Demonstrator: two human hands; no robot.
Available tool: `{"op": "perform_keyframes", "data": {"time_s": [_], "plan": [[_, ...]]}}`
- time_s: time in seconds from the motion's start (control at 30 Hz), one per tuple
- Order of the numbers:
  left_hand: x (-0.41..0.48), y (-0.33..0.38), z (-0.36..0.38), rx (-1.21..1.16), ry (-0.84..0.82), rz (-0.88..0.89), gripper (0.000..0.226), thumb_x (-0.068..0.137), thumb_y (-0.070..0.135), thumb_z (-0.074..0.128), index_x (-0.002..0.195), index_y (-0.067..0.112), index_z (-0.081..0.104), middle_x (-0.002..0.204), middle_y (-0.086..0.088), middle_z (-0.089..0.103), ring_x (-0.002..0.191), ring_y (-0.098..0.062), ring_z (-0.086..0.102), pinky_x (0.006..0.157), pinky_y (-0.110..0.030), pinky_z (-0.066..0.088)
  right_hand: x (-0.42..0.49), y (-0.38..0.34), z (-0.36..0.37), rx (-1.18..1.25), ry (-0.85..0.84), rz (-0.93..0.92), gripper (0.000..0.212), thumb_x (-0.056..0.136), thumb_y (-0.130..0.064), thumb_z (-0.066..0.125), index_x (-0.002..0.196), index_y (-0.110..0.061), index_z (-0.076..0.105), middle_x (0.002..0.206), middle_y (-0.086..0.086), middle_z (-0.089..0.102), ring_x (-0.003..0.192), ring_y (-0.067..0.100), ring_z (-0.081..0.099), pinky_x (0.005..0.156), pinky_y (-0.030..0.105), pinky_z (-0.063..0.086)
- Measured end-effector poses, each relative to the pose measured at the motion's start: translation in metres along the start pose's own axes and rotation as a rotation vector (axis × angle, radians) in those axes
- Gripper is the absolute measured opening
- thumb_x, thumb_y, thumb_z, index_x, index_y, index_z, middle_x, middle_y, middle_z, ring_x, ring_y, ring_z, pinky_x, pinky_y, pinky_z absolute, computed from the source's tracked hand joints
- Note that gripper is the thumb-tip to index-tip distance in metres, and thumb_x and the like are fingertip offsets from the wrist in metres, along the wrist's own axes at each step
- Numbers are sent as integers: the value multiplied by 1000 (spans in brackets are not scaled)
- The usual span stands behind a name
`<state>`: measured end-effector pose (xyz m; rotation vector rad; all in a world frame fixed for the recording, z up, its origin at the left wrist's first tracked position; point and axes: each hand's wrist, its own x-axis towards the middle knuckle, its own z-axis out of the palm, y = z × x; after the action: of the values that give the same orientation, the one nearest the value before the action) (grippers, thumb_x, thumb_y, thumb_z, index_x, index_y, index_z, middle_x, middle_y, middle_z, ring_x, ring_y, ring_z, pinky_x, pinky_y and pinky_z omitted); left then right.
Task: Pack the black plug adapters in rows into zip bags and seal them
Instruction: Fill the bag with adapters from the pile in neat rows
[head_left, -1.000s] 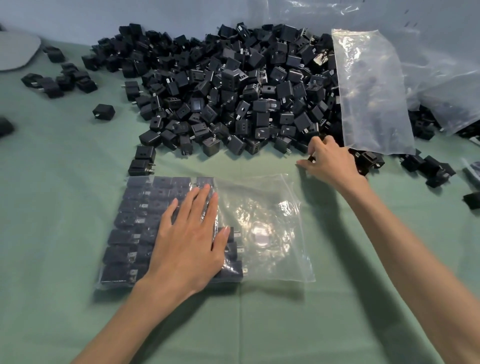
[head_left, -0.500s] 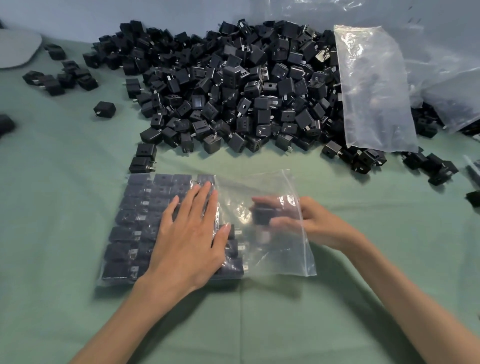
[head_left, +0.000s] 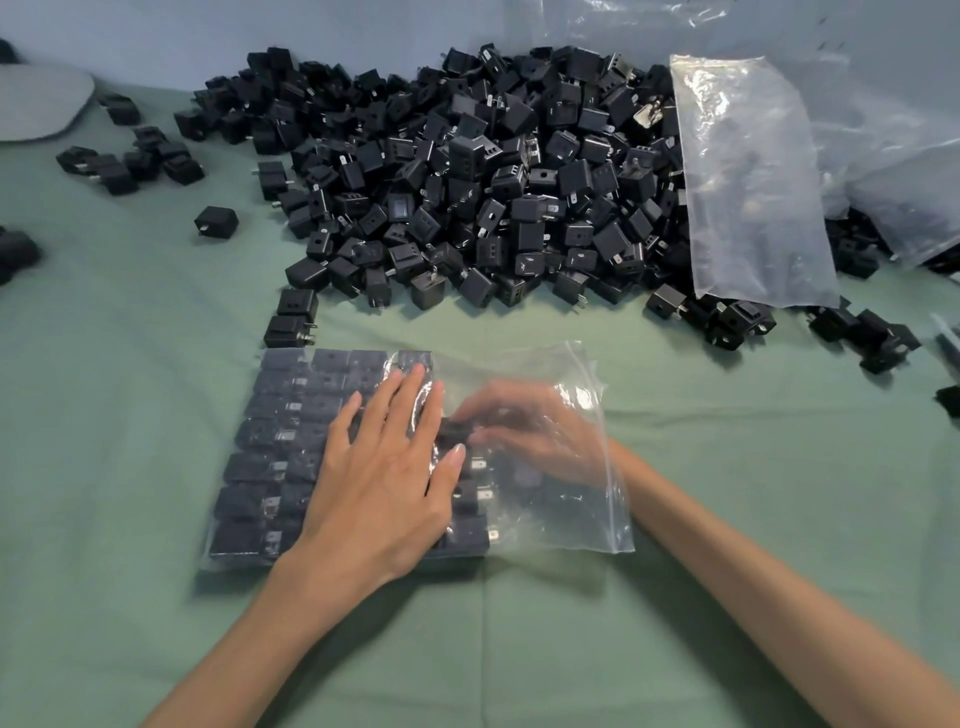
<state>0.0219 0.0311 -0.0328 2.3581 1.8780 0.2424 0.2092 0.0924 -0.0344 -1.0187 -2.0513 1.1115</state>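
Zip bag flat on green cloth — both hands at it.
Left hand spread flat on top, pressing the rows of packed adapters; right hand inside the bag, blurred, pinching one adapter just beside the rows.

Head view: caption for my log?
Left hand flat on clear plastic zip bag; right hand inside it, holding a black plug adapter by packed rows.

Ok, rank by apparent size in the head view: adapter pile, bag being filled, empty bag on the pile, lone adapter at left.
1. adapter pile
2. bag being filled, helped by lying nearest the camera
3. empty bag
4. lone adapter
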Motion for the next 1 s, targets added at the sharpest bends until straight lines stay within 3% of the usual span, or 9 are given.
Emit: {"op": "perform_keyframes", "data": {"time_s": [0.27, 0.43, 0.53, 0.6, 0.63, 0.7, 0.77, 0.87, 1.0], "plan": [[-1, 2, -1, 39, -26, 53, 66, 84, 53, -18, 145, 28, -21, 155, 12, -29, 137, -4, -36, 119, -42, -13, -7, 11, -9, 143, -117, 116, 34, 96, -6, 53, 130, -5, 56, 125, 6, 64, 113, 10, 62, 93, 20, 48], [-1, 3, -2, 83, -41, 116, 68, 85, 48, -20, 147, 23, -18, 156, 9, -27, 139, -7, -35, 117, -40, -17, -18, 11, -15, 269, -104, 184, 29, 96, -3, 50, 124, -3, 59, 124, 3, 65, 115, 17, 62, 96, 29, 49], [0, 2, 0, 78, -48, 125, 70, 85, 48, -21, 149, 23, -15, 156, 11, -24, 139, -6, -32, 119, -37, -14, -25, 10, -35, 345, -339, 224, 40, 96, 0, 49, 136, -3, 49, 139, 6, 53, 128, 20, 51, 108, 37, 40], [0, 1, 0, 66, -52, 119, 70, 85, 49, -21, 149, 23, -16, 156, 12, -25, 139, -5, -33, 119, -37, -14, -22, 6, -70, 155, -431, 284, 39, 93, 4, 53, 128, -14, 58, 128, -1, 62, 118, 8, 59, 97, 22, 46], [0, 1, 1, 65, -59, 117, 69, 84, 49, -22, 148, 23, -17, 155, 12, -27, 138, -4, -34, 118, -37, -15, -18, 5, -90, 42, -331, 323, 39, 91, 8, 54, 115, -19, 66, 116, -3, 69, 105, 3, 64, 86, 16, 50], [-1, 0, 1, 72, -72, 113, 69, 84, 49, -23, 147, 24, -20, 154, 12, -30, 136, -4, -37, 118, -37, -17, -5, 14, -129, -204, 149, 391, 37, 87, 8, 53, 97, -20, 73, 99, 0, 74, 89, 5, 68, 70, 19, 51], [0, 0, 1, 76, -74, 111, 69, 83, 49, -25, 147, 24, -21, 154, 12, -31, 136, -4, -38, 118, -37, -16, 8, 29, -153, -592, 581, 440, 30, 86, 0, 51, 103, -15, 71, 104, 7, 70, 98, 20, 66, 76, 32, 50], [0, 1, 1, 76, -75, 116, 70, 82, 49, -26, 147, 24, -22, 154, 12, -30, 136, -5, -37, 118, -37, -15, 21, 55, -153, -1074, 416, 641, 30, 89, -18, 54, 117, -11, 58, 117, 16, 56, 109, 38, 51, 79, 40, 43], [0, 1, 1, 63, -61, 113, 69, 84, 50, -23, 148, 24, -20, 155, 12, -28, 137, -4, -36, 118, -37, -15, 30, 67, -141, -1157, 379, 727, 41, 94, -34, 53, 118, -1, 52, 121, 22, 46, 106, 44, 52, 80, 46, 44]]}}
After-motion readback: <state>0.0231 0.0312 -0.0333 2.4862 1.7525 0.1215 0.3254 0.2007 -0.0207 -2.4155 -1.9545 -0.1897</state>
